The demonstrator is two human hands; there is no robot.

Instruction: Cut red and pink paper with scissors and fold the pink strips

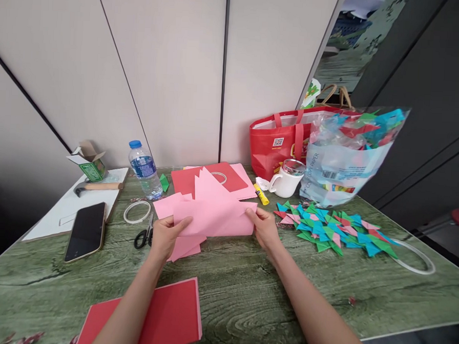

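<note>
A pink sheet of paper (pixel 215 218) is stretched level between my hands, above the table. My left hand (pixel 167 234) pinches its left end, thumb on top. At the right end my right hand (pixel 262 226) grips it between thumb and fingers. Behind and partly under the sheet are pink paper pieces (pixel 210 187), some pointed, and others (pixel 185 247) show below it. Black-handled scissors (pixel 144 236) lie just left of my left hand, their blades partly hidden. Under my left forearm rests a red paper stack (pixel 174 313) with a pink edge.
Folded colourful paper pieces (pixel 330 228) lie on the right beside a white ring (pixel 421 261). Behind stand a white mug (pixel 286 182), a clear bag (pixel 330 167) and a red bag (pixel 267 151). On the left are a bottle (pixel 147 173), phone (pixel 86 232) and hammer (pixel 100 186).
</note>
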